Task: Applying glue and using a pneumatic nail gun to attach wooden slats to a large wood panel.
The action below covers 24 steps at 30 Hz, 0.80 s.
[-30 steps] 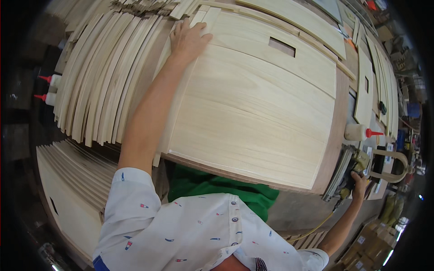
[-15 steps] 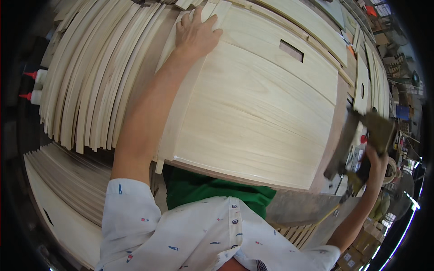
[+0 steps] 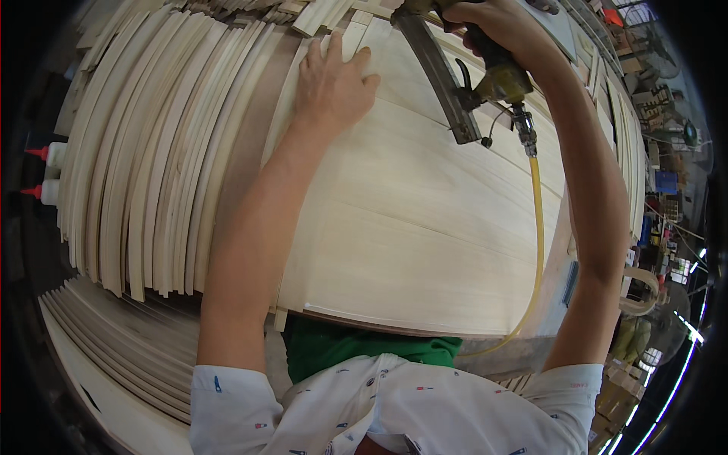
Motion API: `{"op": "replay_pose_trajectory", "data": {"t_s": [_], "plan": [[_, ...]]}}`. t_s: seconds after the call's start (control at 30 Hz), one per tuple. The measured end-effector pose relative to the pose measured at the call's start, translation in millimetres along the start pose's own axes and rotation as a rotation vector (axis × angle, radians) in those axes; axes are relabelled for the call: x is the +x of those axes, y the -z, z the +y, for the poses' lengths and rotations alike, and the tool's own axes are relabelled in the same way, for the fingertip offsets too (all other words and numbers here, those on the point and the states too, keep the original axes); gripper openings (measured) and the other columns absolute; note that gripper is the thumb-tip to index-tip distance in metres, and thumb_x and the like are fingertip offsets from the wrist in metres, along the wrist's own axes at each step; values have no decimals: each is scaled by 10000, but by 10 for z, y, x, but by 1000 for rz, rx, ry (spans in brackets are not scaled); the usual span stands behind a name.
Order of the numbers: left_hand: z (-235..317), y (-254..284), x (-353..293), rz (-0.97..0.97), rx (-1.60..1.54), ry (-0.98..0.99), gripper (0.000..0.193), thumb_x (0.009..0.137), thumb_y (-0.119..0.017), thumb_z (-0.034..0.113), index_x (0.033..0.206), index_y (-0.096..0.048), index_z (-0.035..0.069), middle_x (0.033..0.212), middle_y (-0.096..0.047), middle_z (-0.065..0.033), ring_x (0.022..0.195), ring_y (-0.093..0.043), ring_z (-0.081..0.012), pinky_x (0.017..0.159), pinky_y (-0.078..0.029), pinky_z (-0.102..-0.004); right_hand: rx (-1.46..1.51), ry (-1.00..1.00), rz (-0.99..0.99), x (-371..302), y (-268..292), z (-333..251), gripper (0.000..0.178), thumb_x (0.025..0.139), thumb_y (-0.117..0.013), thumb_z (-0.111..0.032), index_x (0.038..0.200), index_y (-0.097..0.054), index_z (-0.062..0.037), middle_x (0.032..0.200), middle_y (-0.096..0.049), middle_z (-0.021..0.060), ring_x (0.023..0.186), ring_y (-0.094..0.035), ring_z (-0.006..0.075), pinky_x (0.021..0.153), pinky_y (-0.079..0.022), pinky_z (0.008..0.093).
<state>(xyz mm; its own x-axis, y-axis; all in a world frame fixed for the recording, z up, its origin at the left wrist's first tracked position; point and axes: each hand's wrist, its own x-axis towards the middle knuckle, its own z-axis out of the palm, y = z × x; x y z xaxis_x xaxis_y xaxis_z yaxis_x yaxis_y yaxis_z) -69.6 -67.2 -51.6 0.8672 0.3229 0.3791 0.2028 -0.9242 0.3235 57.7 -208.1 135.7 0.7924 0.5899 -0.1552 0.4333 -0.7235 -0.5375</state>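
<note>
My left hand (image 3: 337,91) presses flat on the far left part of a pale wooden panel (image 3: 425,243), fingers spread over a narrow wooden strip (image 3: 355,34) along its left edge. My right hand (image 3: 497,26) is wrapped round the grip of an air nail gun (image 3: 436,68), held above the panel's far side. Its nose lies near the top edge of the picture, and the long magazine slants back toward me. From the gun's fitting a yellow air hose (image 3: 538,227) runs down over the panel's right part to the near edge.
Stacked wooden strips (image 3: 163,152) fill the left side, with two white glue bottles (image 3: 50,192) with red caps beyond them. More thin boards (image 3: 114,356) lie lower left. Further panels (image 3: 626,152) stand at the right. A green cloth (image 3: 364,345) hangs at my waist.
My right hand has swung the nail gun from the right side up and left over the panel's far part. My left hand has stayed on the strip, shifting only slightly.
</note>
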Motion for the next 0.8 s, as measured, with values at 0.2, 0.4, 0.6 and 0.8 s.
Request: {"op": "replay_pose_trajectory", "data": {"t_s": [0.2,0.4,0.6,0.8], "plan": [[1,-47,2,59,-21,-27,458,850,-614,340,1274,-615,166,1450,-375,-271,1310,-352,-495,1088,-316,-530,151,70,0,335,-149,188,199,772,-659,-142,856,-678,38,710,-644,71,548,-577,139,492,-470,291],[-27,-71,-13,149,-83,-73,394,817,-619,250,1173,-665,88,1400,-402,-278,1243,-387,-521,1024,-352,-556,203,97,-16,375,-213,175,195,766,-662,-139,829,-678,45,675,-637,81,536,-576,152,492,-474,301],[-25,-29,-32,97,-17,-54,458,818,-654,345,1226,-650,137,1395,-440,-284,1286,-381,-497,1071,-333,-541,111,26,14,253,-233,64,221,759,-665,-169,782,-677,50,639,-619,92,522,-565,162,486,-455,310],[147,72,36,-41,-97,49,511,793,-667,214,1261,-579,30,1421,-381,-274,1339,-316,-439,1127,-267,-498,70,120,62,167,-240,125,216,762,-660,-167,828,-669,39,688,-628,79,554,-559,146,522,-442,296]]}}
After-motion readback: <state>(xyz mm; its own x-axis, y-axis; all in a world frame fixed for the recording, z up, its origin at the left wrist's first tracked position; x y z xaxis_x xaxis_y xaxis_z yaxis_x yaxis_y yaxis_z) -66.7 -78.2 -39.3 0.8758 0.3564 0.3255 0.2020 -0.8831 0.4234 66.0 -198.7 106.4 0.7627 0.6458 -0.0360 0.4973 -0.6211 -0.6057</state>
